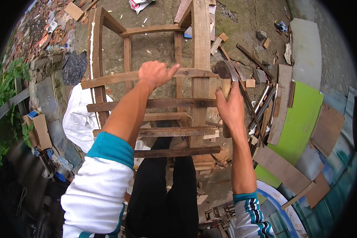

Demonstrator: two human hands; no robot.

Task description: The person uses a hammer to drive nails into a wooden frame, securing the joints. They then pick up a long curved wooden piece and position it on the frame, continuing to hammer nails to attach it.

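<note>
A wooden frame [201, 47] of posts and crosspieces stands in front of me. Several slats lie across it, among them a dark slat [178, 103]. My left hand [156, 74] is wrapped over the farthest of these, a light brown slat [119, 77], with the thumb pointing right. In my right hand [231, 105] is a claw hammer [226, 73], gripped by its wooden handle. Its metal head is at the right end of that same slat, beside the right post; whether it touches the wood I cannot tell.
Wood scraps and strips [261, 107] lie heaped to the right, beside a green panel [301, 119] and other boards. A white sack [78, 113] sits at the frame's left, near a black plastic bag [74, 67]. A can [281, 26] lies far right.
</note>
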